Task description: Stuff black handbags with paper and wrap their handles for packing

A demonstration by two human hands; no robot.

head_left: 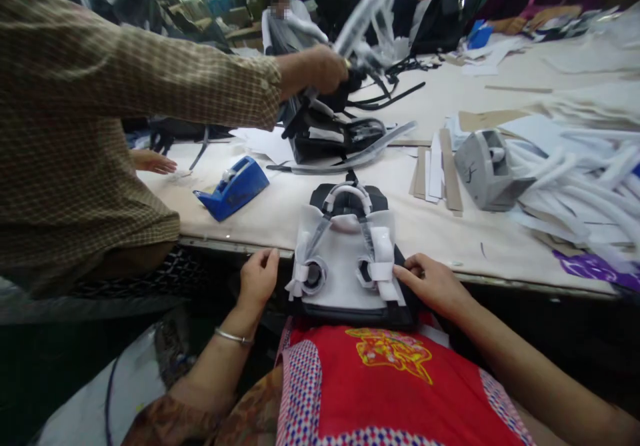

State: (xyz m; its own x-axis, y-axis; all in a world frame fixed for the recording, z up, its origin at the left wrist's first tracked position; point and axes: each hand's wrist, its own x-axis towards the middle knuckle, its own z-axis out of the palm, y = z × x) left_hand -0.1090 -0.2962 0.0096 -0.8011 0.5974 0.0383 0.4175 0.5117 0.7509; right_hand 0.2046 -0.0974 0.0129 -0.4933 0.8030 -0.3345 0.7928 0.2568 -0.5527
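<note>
In front of me a black backpack (345, 313) lies back side up at the table's edge, its lower end toward my red apron. White foam sheet (345, 253) covers its back panel, and white foam wraps the top handle (349, 196) and parts of the straps. My right hand (435, 283) is closed at the bag's right side, thumb on the edge beside the wrapped strap, other fingers partly hidden. To the left of the bag, apart from it, my left hand (259, 276) is closed at the table edge with fingers curled; whatever it may hold is hidden.
A blue tape dispenser (235, 186) stands left, a grey tape dispenser (490, 169) right. Cardboard strips (443, 173) and white foam strips (590, 173) lie right. A co-worker's arm (200, 86) reaches across from the left, holding a plastic-wrapped bag part above another black bag (325, 139).
</note>
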